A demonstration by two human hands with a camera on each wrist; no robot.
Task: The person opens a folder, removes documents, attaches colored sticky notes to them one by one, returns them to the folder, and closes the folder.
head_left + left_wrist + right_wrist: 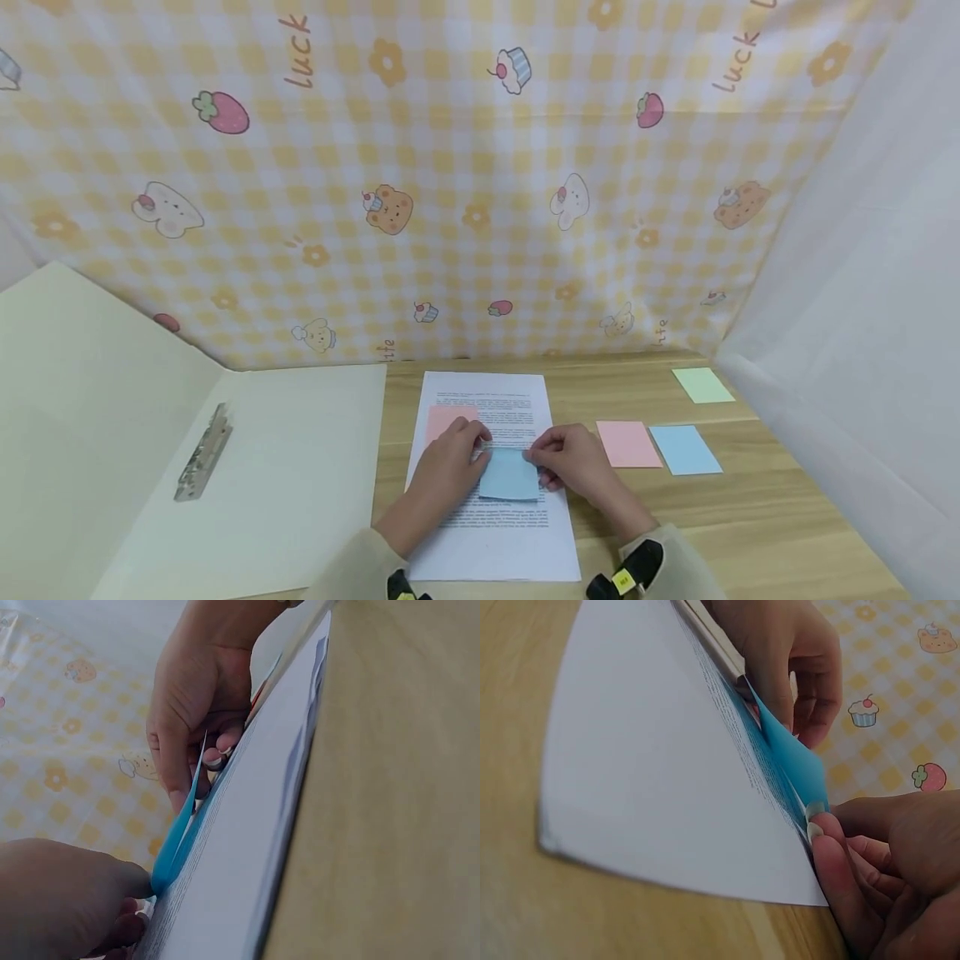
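Observation:
A blue sticky note lies over the printed text of a white paper sheet, its lower part curling up in both wrist views. My left hand holds the note at its upper left corner, thumb on the edge. On the opposite side my right hand pinches the upper right edge between thumb and fingertips. In the right wrist view the blue note bends away from the page between both hands. Partly covered by my left hand, a pink sticky note sits higher on the sheet.
Right of the sheet, a pink note, a blue note and a green note lie on the wooden table. At left is an opened white folder with a metal clip. A patterned cloth hangs behind.

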